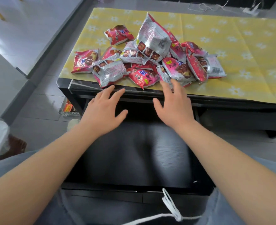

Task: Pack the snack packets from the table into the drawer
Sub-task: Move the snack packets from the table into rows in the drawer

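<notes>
Drawer (150,159) stands open below the worktop (231,54); no packet visible inside. Heap of red-and-silver snack packets (143,62) sits at the worktop's front edge. Left grip (103,109) and right grip (173,104) released, fingers spread toward heap, holding nothing. Packing apparently not begun.

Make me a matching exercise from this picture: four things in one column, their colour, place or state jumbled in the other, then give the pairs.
Things
1. drawer
2. tablecloth
3. big silver packet
4. left hand

Descriptions
A. yellow with white flowers
B. fingers spread, at the front edge of the table
C. propped on top of the heap of packets
D. pulled open, dark inside, no packet seen in it

Pairs: 1-D, 2-A, 3-C, 4-B.
</notes>
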The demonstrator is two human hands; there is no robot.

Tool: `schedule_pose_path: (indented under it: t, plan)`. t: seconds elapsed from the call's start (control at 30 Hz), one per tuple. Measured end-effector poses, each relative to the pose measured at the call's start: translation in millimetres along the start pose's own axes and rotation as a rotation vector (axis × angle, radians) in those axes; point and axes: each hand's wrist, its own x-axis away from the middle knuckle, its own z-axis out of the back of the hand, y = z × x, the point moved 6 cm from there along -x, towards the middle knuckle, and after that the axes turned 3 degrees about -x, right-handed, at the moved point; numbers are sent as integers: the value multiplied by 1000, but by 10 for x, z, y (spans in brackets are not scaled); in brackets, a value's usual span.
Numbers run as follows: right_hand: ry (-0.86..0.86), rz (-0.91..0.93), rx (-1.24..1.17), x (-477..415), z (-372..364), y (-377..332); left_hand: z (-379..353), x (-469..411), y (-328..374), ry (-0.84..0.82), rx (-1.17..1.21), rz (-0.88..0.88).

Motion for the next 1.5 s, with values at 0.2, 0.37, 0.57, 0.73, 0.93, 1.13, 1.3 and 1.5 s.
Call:
schedule_pose_path:
  t: [0.2, 0.37, 0.57, 0.73, 0.93, 1.13, 1.3, 1.5]
  plan:
    - [306, 75, -13, -628, 522, 472, 303, -730, -247, 88, 31, 39]
    - [-19, -181, -27, -983, 379, 1138, 179, -1198, -364, 9, -118, 46]
    - [-46, -140, -151, -1019, 157, 1368, -97, -1522, -462, -76, -253, 93]
    - [112, -176, -245, -1042, 256, 1448, -106, -1544, -448, -8, -240, 143]
    - [323, -391, -556, -1009, 530, 1492, 121, -1319, -211, 212, 239, 170]
    - [258, -450, -1212, -727, 689, 1066, 336, -929, 3, 271, 744, 365]
    - [140, -264, -1162, -435, 706, 458, 209, -560, 105, 91, 1368, 495]
    - [-47, -84, -1063, 18, 402, -223, 92, -137, 177, -31, 1674, 544]
